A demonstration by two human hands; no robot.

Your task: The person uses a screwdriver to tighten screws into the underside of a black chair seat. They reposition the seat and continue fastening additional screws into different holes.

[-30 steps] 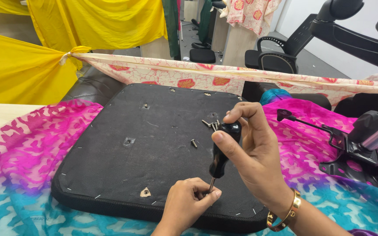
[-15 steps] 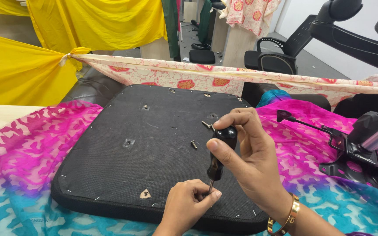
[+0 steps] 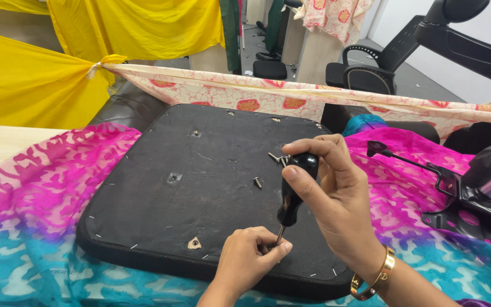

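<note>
The right hand (image 3: pixel 336 199) has regripped the black screwdriver (image 3: pixel 292 193) upright; the left hand (image 3: pixel 248 258) still pinches its tip on the seat base (image 3: pixel 160 210), suggesting turning continues.

No packages, no labels, no signs, no screens (anywhere visible)

**Screwdriver upright on the seat base**

I see my right hand (image 3: pixel 336 199) wrapped around the black screwdriver (image 3: pixel 291 196), standing upright on the black seat pad (image 3: pixel 200 187). My left hand (image 3: pixel 248 258) pinches its tip. Loose screws (image 3: pixel 268 165) lie nearby on the pad.
</note>
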